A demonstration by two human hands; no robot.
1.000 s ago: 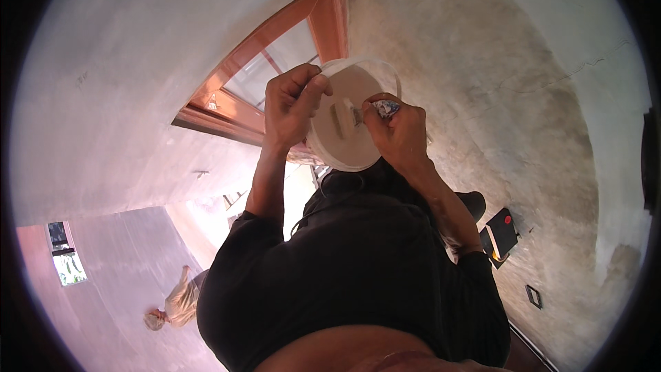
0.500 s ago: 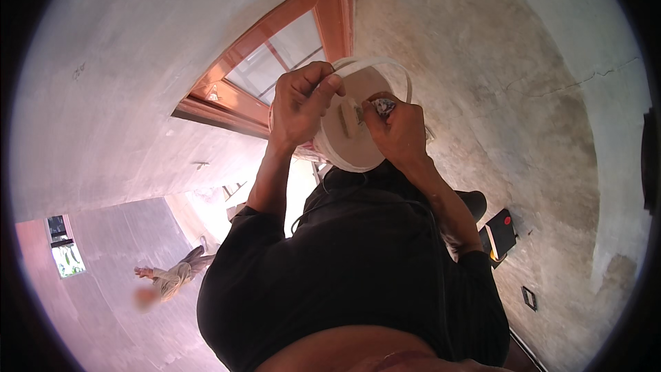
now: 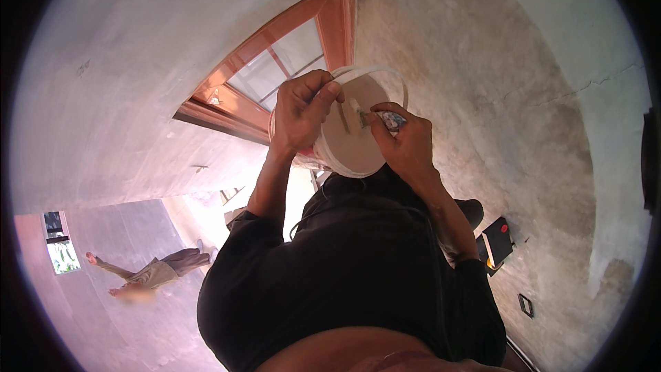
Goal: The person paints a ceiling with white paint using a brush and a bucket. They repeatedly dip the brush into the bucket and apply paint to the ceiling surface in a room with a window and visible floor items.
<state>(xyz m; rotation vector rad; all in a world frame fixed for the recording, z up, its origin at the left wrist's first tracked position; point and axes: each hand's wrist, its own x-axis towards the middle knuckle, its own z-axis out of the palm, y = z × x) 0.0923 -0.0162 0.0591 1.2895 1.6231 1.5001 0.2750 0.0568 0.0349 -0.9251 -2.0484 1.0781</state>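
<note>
A white round bucket (image 3: 348, 162) with a pale, smooth filling stands in front of my body, its white carry handle (image 3: 402, 81) arching over the far side. My left hand (image 3: 303, 110) is closed at the left rim, thumb and fingers pinching a thin brownish stick (image 3: 345, 118) that points down into the bucket. My right hand (image 3: 406, 139) is closed over the right side of the bucket, gripping a small tool with a mottled white-and-dark handle (image 3: 392, 120). Its pale end lies over the filling near the stick; its exact kind cannot be made out.
A brown wooden window frame (image 3: 341, 21) is set in the wall ahead. Bare plaster wall (image 3: 496, 110) rises on the right, with a black box-like object (image 3: 497, 240) and a small dark frame (image 3: 526, 305) along it. Another person (image 3: 162, 270) is at the lower left.
Both hands and the bucket have shifted slightly lower in view; my right hand has moved a little right. The other person has stretched out an arm and moved.
</note>
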